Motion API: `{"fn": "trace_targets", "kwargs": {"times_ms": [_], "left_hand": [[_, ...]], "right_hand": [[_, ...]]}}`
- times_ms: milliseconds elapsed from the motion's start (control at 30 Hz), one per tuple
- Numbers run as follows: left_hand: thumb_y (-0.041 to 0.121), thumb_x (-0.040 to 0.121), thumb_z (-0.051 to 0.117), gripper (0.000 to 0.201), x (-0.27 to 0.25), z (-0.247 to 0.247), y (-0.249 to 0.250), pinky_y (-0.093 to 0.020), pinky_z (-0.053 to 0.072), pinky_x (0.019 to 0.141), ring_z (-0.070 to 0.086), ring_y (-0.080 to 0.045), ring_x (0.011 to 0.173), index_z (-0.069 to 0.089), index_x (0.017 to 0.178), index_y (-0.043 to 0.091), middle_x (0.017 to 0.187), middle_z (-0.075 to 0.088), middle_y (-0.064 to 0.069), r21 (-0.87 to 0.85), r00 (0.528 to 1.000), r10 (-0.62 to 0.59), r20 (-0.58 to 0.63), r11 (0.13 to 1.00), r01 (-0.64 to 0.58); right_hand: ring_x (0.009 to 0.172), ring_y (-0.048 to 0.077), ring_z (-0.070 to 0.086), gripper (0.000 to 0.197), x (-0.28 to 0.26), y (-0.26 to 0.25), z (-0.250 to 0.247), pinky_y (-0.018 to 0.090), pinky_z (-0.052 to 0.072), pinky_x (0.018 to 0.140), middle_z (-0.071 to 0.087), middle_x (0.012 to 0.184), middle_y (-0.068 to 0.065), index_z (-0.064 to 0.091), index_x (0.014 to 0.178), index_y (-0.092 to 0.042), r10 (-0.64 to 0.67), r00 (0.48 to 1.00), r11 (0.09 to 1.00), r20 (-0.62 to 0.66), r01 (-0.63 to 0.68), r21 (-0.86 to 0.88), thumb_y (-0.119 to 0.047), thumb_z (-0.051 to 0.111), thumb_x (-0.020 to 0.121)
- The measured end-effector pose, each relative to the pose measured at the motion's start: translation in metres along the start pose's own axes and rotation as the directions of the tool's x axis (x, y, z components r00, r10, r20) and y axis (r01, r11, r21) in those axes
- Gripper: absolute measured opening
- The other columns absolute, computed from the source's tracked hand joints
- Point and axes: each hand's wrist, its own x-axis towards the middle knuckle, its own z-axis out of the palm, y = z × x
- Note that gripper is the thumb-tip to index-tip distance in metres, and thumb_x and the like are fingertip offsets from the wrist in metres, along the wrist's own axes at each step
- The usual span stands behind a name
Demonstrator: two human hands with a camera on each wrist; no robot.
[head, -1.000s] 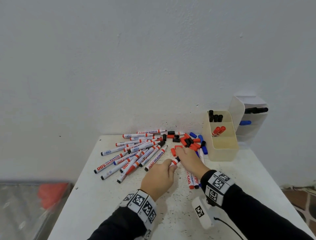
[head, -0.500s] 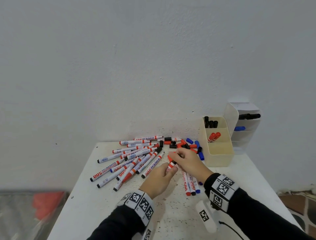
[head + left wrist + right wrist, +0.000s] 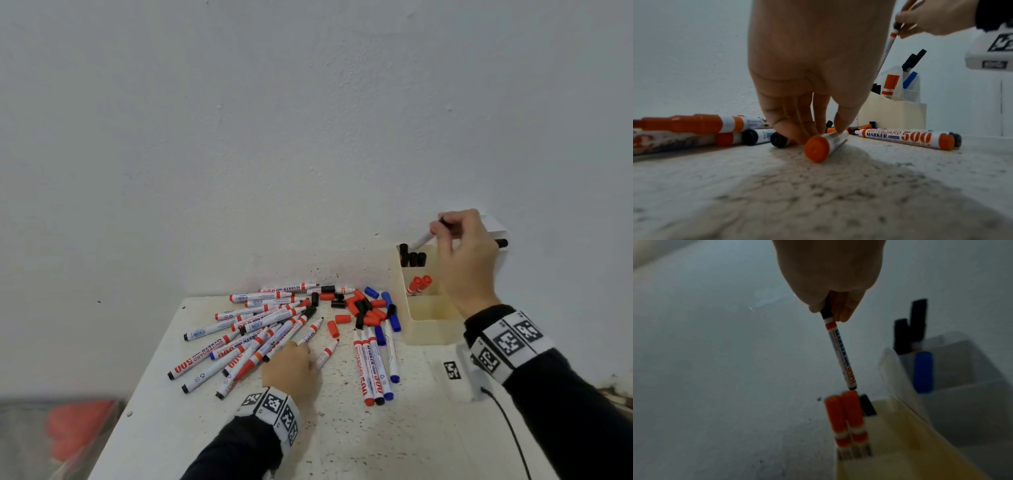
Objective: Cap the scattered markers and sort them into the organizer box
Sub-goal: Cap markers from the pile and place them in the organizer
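Note:
My right hand [image 3: 440, 228] is raised over the cream organizer box [image 3: 428, 329] and pinches a black-capped marker [image 3: 421, 240] by its cap. In the right wrist view that marker [image 3: 840, 353] hangs tip-end down from my right hand [image 3: 827, 311], just above two red markers [image 3: 844, 415] standing in the box. My left hand [image 3: 305, 349] is low on the table; its fingertips pinch a red marker [image 3: 818, 146] lying there. Uncapped markers [image 3: 260, 329] fan out at the left, and loose caps [image 3: 366, 310] are heaped beside the box.
Black markers [image 3: 412, 258] fill the box's back compartment; the front one holds nothing. A translucent holder [image 3: 496, 228] with black and blue markers stands behind it. Three capped markers [image 3: 373, 366] lie mid-table. The wall closes the back; a white tagged block [image 3: 455, 373] with a cable sits near my right wrist.
My right hand has lifted from the table up over the box, carrying the black-capped marker. My left hand let go of it and dropped onto a red marker on the table.

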Motion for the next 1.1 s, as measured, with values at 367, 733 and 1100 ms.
{"fn": "trace_targets", "kwargs": {"times_ms": [367, 733, 1100], "left_hand": [[0.031, 0.094, 0.048, 0.025, -0.004, 0.006, 0.007, -0.024, 0.047, 0.086, 0.049, -0.010, 0.091, 0.057, 0.114, 0.019, 0.111, 0.052, 0.001, -0.046, 1.000, 0.009, -0.015, 0.999, -0.010], [0.032, 0.095, 0.045, 0.027, 0.000, 0.008, 0.005, -0.025, 0.049, 0.083, 0.052, -0.012, 0.091, 0.054, 0.115, 0.016, 0.111, 0.052, -0.001, -0.031, 1.000, -0.017, -0.004, 0.999, 0.017], [0.035, 0.095, 0.039, 0.024, -0.002, 0.011, 0.003, -0.025, 0.053, 0.072, 0.057, -0.010, 0.081, 0.049, 0.110, 0.019, 0.096, 0.057, 0.002, -0.135, 0.994, -0.085, -0.075, 0.988, 0.074]], "right_hand": [[0.085, 0.020, 0.058, 0.012, 0.012, 0.060, 0.027, 0.026, 0.044, 0.076, 0.061, 0.097, 0.014, 0.058, 0.101, -0.003, 0.157, 0.960, 0.981, 0.232, -0.124, -0.151, -0.009, 0.054, 0.091], [0.083, 0.015, 0.055, 0.037, 0.017, 0.068, 0.036, 0.028, 0.046, 0.082, 0.058, 0.122, 0.017, 0.046, 0.134, -0.010, 0.415, 0.684, 0.889, 0.600, -0.164, -0.427, -0.012, 0.033, 0.100], [0.069, 0.007, 0.051, 0.017, 0.002, 0.013, 0.034, 0.017, 0.039, 0.060, 0.060, 0.091, 0.004, 0.060, 0.100, -0.012, 0.258, 0.806, 0.958, 0.532, -0.144, -0.247, -0.010, 0.044, 0.094]]}}
